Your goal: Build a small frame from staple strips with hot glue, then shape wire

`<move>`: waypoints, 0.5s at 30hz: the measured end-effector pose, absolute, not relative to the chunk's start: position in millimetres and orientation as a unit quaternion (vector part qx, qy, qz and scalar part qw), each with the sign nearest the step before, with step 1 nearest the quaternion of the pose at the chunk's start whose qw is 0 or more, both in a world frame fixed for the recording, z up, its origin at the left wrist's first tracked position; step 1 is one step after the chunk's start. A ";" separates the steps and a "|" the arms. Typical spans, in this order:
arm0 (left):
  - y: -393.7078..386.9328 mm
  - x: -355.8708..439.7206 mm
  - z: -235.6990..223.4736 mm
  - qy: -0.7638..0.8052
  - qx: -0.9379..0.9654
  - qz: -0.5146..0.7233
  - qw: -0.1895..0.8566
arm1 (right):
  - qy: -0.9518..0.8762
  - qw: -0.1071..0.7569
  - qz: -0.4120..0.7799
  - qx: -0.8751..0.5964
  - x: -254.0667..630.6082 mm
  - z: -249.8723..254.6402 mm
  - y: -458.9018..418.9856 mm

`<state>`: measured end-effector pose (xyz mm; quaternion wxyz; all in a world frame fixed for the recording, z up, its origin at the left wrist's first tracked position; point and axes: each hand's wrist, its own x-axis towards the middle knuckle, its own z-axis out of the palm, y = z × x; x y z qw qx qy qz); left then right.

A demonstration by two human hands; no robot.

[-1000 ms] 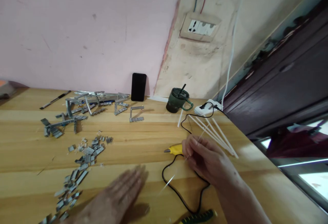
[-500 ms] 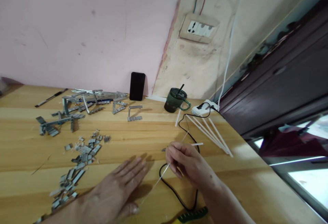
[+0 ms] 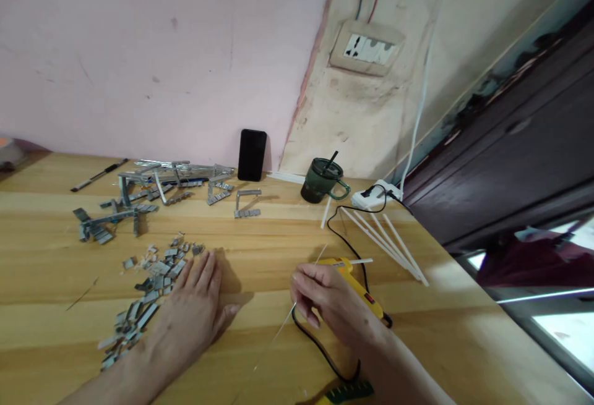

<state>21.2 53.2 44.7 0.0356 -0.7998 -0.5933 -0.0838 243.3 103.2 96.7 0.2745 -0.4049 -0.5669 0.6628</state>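
Note:
My right hand [image 3: 322, 294] is closed in a pinch round a thin, straight, pale wire [image 3: 281, 328], which slants from beyond the fingers down toward the table's near side. Partly behind that hand and wrist lies a yellow glue gun [image 3: 356, 282], a white glue stick [image 3: 362, 261] jutting from its back end. Fingers stretched out, my left hand [image 3: 192, 309] rests palm down on the wooden table [image 3: 260, 250]. Its fingertips are beside a heap of small grey cut pieces [image 3: 160, 267]. The wire's lower end is faint.
Grey bent-strip figures [image 3: 125, 213] and a bundle of metal rods [image 3: 204, 171] lie at the back left, near a pen [image 3: 99, 175]. A phone [image 3: 252, 155] leans on the wall. A green mug [image 3: 321, 181], a power strip [image 3: 371, 195], loose glue sticks [image 3: 385, 244] and a black cord [image 3: 350, 241] are at right.
My left hand has slid left and away from me, up to the grey pieces. My right hand keeps the wire and has shifted slightly left, uncovering more of the glue gun.

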 end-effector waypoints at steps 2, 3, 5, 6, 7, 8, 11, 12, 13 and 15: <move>51.9 21.8 48.8 -0.581 -0.807 -0.105 0.037 | -0.566 0.266 0.665 -0.408 241.2 96.2 102.0; 50.4 22.7 51.2 -0.561 -0.819 -0.120 0.012 | -0.565 0.261 0.667 -0.409 239.8 96.5 101.3; 46.3 25.9 55.9 -0.550 -0.817 -0.161 -0.070 | -0.561 0.248 0.674 -0.411 236.2 97.0 99.5; 44.2 28.0 58.0 -0.559 -0.801 -0.183 -0.114 | -0.558 0.242 0.679 -0.411 234.1 96.9 98.6; 42.4 30.1 59.9 -0.571 -0.781 -0.204 -0.149 | -0.556 0.237 0.683 -0.410 231.9 96.3 97.6; 41.0 32.3 61.7 -0.578 -0.765 -0.224 -0.173 | -0.553 0.233 0.688 -0.407 229.9 95.2 96.9; 39.7 37.8 65.8 -0.543 -0.772 -0.265 -0.197 | -0.542 0.226 0.707 -0.395 225.3 88.1 96.1; 40.1 38.9 66.5 -0.517 -0.786 -0.264 -0.212 | -0.537 0.225 0.713 -0.391 224.4 84.8 96.5; 40.6 39.4 66.8 -0.496 -0.796 -0.256 -0.232 | -0.531 0.226 0.720 -0.386 223.8 81.3 97.2; 42.0 38.4 66.6 -0.486 -0.800 -0.231 -0.265 | -0.518 0.230 0.732 -0.378 223.3 74.9 99.1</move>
